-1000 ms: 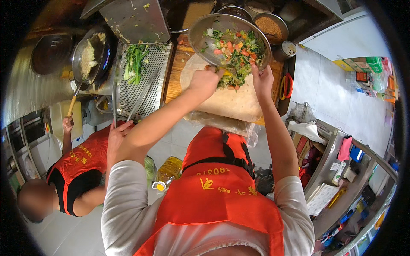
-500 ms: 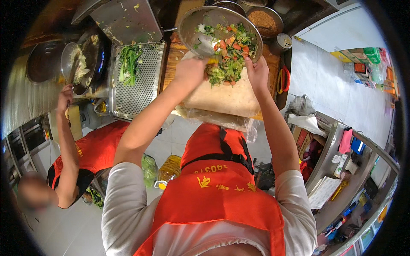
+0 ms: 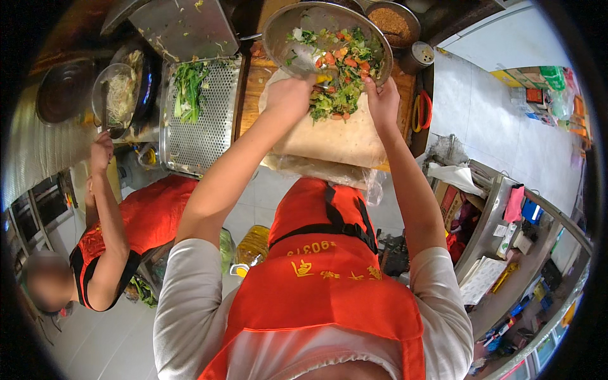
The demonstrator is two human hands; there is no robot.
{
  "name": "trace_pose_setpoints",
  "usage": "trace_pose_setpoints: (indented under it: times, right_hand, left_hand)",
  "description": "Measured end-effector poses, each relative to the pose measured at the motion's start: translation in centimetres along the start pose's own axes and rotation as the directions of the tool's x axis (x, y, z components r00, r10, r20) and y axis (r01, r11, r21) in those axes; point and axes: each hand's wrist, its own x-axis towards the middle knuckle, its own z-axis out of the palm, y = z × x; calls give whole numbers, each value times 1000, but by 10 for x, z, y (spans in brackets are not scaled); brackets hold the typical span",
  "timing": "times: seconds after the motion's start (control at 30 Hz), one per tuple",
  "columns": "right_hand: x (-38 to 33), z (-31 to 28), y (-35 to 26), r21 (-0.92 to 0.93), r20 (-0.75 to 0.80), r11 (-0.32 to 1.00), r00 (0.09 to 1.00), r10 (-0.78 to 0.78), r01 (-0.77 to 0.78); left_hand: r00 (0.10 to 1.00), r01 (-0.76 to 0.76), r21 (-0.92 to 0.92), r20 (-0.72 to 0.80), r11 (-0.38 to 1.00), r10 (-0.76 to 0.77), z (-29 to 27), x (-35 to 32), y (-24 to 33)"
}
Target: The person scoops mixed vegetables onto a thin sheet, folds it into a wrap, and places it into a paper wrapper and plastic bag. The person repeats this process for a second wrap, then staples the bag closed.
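A steel mixing bowl (image 3: 277,39) is tilted toward me over a stack of pale flatbreads (image 3: 316,140). Chopped greens and tomato (image 3: 342,92) run from inside the bowl over its near rim onto the top flatbread. At the bowl's near left, my left hand (image 3: 289,99) is closed around a yellow-handled tool (image 3: 323,78); the tool's working end is hidden among the greens. My right hand (image 3: 383,105) pinches the bowl's near right rim, thumb toward the inside.
To the left, leafy greens (image 3: 190,92) lie on a perforated metal tray (image 3: 215,120). Beyond it, a co-worker's hand (image 3: 101,152) holds a pan or ladle above a wok (image 3: 143,95). Brown crumbs fill a bowl (image 3: 394,26) at the back; a lidded canister (image 3: 418,57) and red-handled scissors (image 3: 422,111) sit right.
More of the greens and tomato has shifted toward the bowl's near rim. My left hand has moved slightly up and right. At left, the co-worker's pan contents have shifted.
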Motion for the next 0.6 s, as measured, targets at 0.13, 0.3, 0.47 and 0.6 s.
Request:
trace_pose_setpoints:
  times: [0.13,0.3,0.47,0.6]
  right_hand:
    - [-1,1,-7,220,8,962,986,165,-163]
    - [-1,6,-6,247,-22,956,985,170,-160]
    - [-1,7,-3,205,-5,975,996,85,-82]
    - [5,4,0,238,12,959,988,152,-151]
  left_hand:
    - [995,-99,43,-30,994,100,23,-23,11]
    - [993,-96,-59,-77,994,91,10,-39,8]
    - [976,-186,9,-116,982,186,18,-25,28]
    - [986,-160,30,-44,987,161,25,-35,22]
